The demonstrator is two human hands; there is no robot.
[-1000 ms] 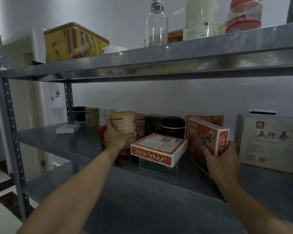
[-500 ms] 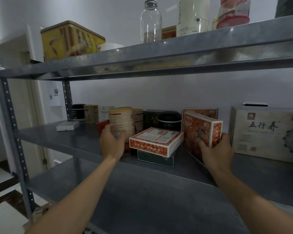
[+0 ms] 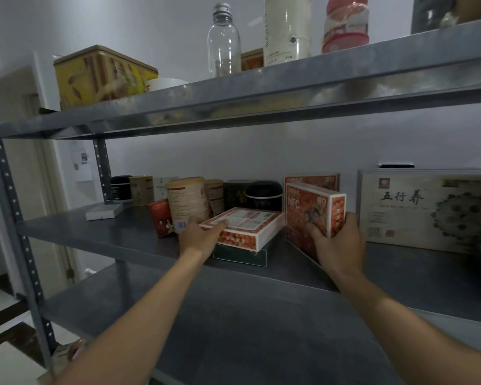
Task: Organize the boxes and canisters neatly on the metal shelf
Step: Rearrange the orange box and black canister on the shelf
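Observation:
On the middle metal shelf (image 3: 109,234) a flat orange box (image 3: 247,225) lies on a dark green box (image 3: 239,256). My left hand (image 3: 199,236) is at the orange box's left corner, one finger laid on its top. The tan canister (image 3: 188,202) stands just behind that hand, free of it. My right hand (image 3: 338,245) grips the lower right corner of an upright orange NFC box (image 3: 308,209), which is tilted. Another orange box (image 3: 311,179) stands behind it against the wall.
Behind stand black jars (image 3: 264,194), small tan canisters (image 3: 141,189), a red packet (image 3: 161,218) and a small white box (image 3: 104,212). A large white box (image 3: 422,209) fills the right. The upper shelf carries a yellow tin (image 3: 103,76) and a clear bottle (image 3: 224,43).
My left hand has let go of the tan canister, which now stands on the shelf, and moved right to the flat orange box. My right hand still holds the NFC box.

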